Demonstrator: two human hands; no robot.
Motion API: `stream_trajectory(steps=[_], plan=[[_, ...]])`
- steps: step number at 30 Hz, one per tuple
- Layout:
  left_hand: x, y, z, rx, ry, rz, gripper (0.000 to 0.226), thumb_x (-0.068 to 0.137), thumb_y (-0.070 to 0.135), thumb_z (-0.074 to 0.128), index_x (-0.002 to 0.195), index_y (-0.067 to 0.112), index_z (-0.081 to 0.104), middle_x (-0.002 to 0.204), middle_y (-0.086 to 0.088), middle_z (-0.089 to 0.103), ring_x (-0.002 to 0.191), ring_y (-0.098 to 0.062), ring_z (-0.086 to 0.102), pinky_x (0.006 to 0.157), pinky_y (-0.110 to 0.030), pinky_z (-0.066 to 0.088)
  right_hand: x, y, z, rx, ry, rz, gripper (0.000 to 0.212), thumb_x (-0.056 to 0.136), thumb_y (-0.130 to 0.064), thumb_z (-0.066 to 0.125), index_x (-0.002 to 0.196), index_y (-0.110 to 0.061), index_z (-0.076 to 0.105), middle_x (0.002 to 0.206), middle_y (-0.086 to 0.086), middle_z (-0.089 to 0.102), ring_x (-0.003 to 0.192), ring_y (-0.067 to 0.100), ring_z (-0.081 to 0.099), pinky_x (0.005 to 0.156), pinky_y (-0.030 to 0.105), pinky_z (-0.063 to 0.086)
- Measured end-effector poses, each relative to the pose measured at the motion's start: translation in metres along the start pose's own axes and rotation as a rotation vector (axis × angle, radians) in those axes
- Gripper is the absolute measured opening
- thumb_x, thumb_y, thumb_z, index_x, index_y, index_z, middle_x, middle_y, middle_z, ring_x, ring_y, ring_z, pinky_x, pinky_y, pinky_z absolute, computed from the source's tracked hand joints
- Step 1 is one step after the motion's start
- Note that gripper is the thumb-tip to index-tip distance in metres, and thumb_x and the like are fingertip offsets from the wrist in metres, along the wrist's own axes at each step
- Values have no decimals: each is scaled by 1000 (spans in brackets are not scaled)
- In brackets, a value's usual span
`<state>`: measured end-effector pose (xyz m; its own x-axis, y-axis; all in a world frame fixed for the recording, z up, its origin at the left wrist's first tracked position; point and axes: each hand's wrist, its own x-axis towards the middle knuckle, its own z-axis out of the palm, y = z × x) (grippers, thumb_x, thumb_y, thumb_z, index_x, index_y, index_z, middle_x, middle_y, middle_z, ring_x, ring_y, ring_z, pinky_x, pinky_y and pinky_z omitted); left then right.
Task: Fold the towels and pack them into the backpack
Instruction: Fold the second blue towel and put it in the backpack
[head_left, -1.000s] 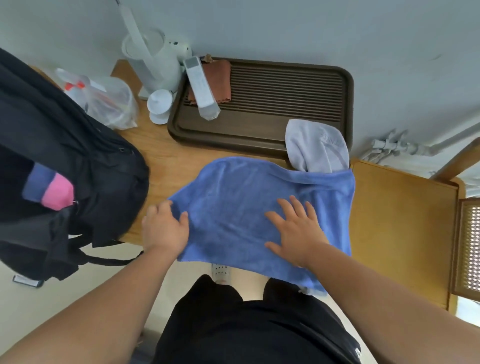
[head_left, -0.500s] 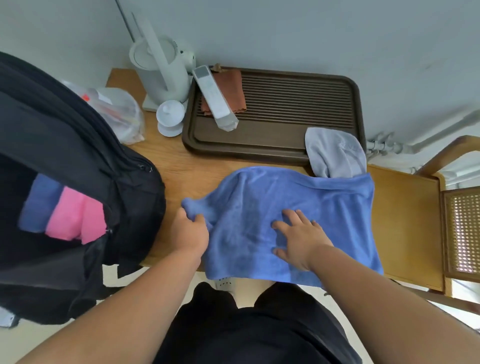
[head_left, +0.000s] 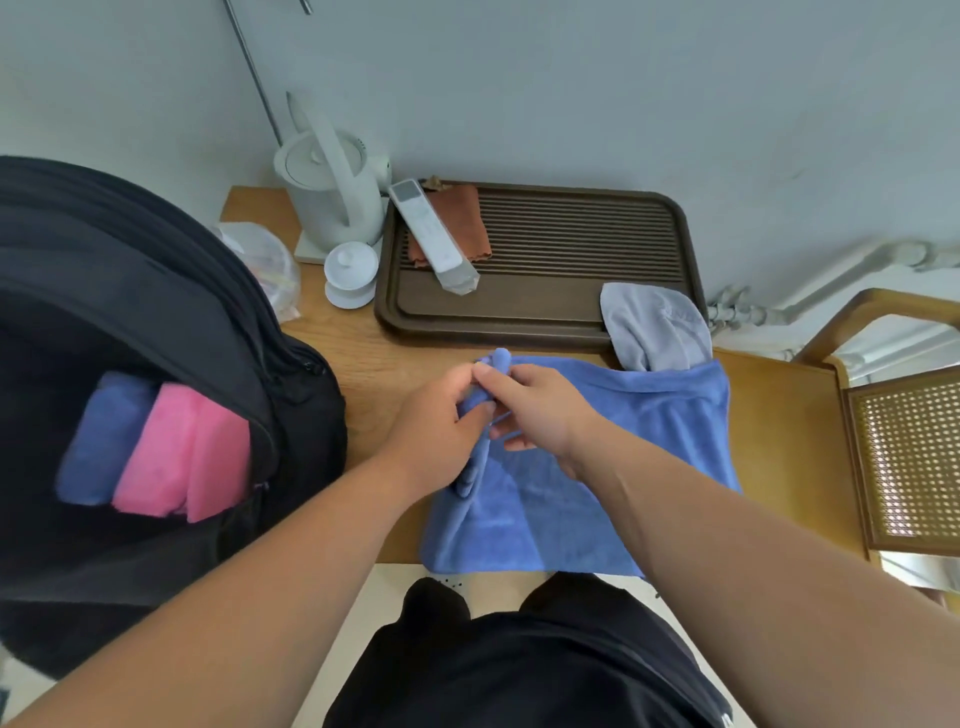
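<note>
A blue towel (head_left: 639, 457) lies on the wooden table (head_left: 379, 374), its near edge hanging over the front. Its left edge is gathered up into a ridge. My left hand (head_left: 441, 415) grips that gathered edge from the left. My right hand (head_left: 535, 410) pinches the same edge from the right, fingers touching the left hand. The open black backpack (head_left: 171, 364) stands at the left and holds a rolled blue towel (head_left: 104, 436) and a folded pink towel (head_left: 182, 457). A pale grey towel (head_left: 654, 327) lies at the far right, half on the tray.
A dark brown slatted tray (head_left: 571, 249) at the back holds a white remote (head_left: 431, 234) and an orange cloth (head_left: 462, 218). A white kettle (head_left: 332, 192), a lidded white cup (head_left: 350, 273) and a plastic bag (head_left: 265, 265) stand behind the backpack. A cane-backed chair (head_left: 909, 447) is at the right.
My left hand has pulled the towel's left edge rightward over the rest. My right hand lifted off the flat towel and came in to pinch that edge. The camera view has shifted.
</note>
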<state>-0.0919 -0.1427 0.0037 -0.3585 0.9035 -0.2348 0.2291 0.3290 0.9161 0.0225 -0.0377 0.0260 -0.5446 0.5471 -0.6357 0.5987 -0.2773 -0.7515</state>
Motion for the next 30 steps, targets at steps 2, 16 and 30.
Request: stream_trajectory(steps=[2,16,30], plan=[[-2,-4,5,-49,8,-28,15,91,20,61,103,29,58,84,5,70,82,-15,67,78,-43,55,3,-3,3,-6,82,18,42,95,-37,58,107,2,65,93,18,74,73,17,67,64,28,52],[-57,-44,25,346,78,-392,20,90,24,59,73,14,55,66,-2,59,61,-14,51,59,-29,44,14,8,-32,119,119,-19,11,87,-2,50,83,-10,56,75,9,55,75,22,55,63,32,54],[-93,-39,22,431,165,-581,38,83,32,70,57,16,46,55,2,48,51,-16,47,48,-25,35,54,-26,-26,38,-38,-97,7,80,-17,69,81,-10,67,78,11,54,73,23,51,69,36,58]])
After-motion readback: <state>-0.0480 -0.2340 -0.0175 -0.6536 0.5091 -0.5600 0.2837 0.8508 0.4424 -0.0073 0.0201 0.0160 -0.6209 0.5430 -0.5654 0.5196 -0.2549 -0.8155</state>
